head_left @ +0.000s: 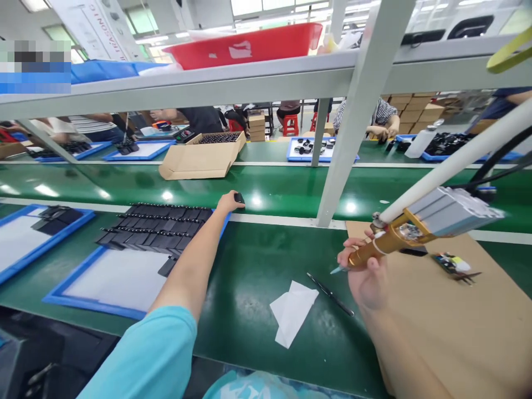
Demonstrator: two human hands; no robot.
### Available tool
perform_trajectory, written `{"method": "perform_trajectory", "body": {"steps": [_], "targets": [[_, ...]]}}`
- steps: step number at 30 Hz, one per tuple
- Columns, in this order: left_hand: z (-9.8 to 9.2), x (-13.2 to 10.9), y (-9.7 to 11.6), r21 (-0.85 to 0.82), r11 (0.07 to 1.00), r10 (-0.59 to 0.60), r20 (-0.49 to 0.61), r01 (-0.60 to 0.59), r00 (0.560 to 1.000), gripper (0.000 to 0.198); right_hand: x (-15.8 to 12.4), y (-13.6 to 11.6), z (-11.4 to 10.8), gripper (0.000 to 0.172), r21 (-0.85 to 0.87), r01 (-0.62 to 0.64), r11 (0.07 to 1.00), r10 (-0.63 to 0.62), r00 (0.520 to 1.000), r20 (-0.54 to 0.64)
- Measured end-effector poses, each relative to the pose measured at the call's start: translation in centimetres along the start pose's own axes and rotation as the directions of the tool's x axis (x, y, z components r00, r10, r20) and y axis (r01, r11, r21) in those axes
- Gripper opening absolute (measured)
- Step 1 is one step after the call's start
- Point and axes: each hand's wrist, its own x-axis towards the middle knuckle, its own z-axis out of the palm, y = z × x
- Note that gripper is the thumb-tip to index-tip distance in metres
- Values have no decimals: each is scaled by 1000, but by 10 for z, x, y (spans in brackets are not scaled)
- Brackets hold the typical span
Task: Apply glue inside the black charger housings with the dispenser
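The left arm stretches straight forward, in a turquoise sleeve, over the green bench. The left hand (230, 203) lies palm-down at the white strip along the conveyor belt (286, 191), its fingertips closed on a small black part (239, 198) at the belt's near edge.

The right hand (366, 272) is raised close to the camera, forearm coming in from the lower right, fingers wrapped around the handle of a gold-coloured hand tool (376, 247). The tool's pale tip points left; a grey block and a white tube run off from its rear toward the upper right.

Just left of the outstretched arm sits a blue-rimmed tray (89, 303) with rows of black parts (155, 226) across its far half. Between the 2 arms lie a folded white paper (292, 311) and a thin black pen-like stick (330, 294). Under the right hand is a cardboard sheet (449, 321) carrying a small circuit board (454, 264). A grey frame post (347, 138) rises between the hands at the belt's edge. Across the belt are an open cardboard box (201, 159) and seated co-workers.
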Motion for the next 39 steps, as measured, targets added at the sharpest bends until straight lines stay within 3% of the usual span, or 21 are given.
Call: {"method": "perform_trajectory", "body": {"steps": [2,5,7,9,11,14,16,20,22,31,37,39], "targets": [[-3,-17,4,-3,1000,25,-10,-25,1000,63,0,-1,1,38,2,-3,1000,3,1000,3],[-5,-65,16,-31,987,158,21,-157,987,69,-1,-1,1,39,2,-11,1000,11,1000,0],[-3,-108,25,-77,940,341,111,-333,934,68,-1,-2,2,42,0,-15,1000,15,1000,2],[1,-150,32,-115,882,472,223,-458,853,61,-1,-2,4,44,1,-16,1000,16,1000,11],[7,-183,35,-128,841,537,306,-525,786,58,-1,-3,5,44,3,-13,1000,13,1000,19],[21,-209,34,-180,817,572,373,-548,730,58,-2,-4,7,43,-1,-6,1000,7,1000,17],[32,-215,32,-260,819,573,349,-511,742,64,-3,-5,8,43,-8,-6,1000,6,1000,13],[51,-218,30,-397,846,468,235,-355,852,66,-2,-5,9,43,-21,-11,1000,12,1000,6],[57,-221,30,-442,842,431,207,-309,878,65,-2,-5,9,42,-17,-9,1000,9,1000,13],[61,-224,25,-573,767,452,164,-288,877,58,-2,-4,8,41,1,-2,1000,2,1000,21],[84,-213,12,-824,560,401,179,-86,898,54,-2,-4,9,42,-13,-15,1000,15,1000,9],[91,-214,13,-833,550,360,168,-63,918,51,-3,-4,10,41,-1,-16,1000,16,1000,14]]}}
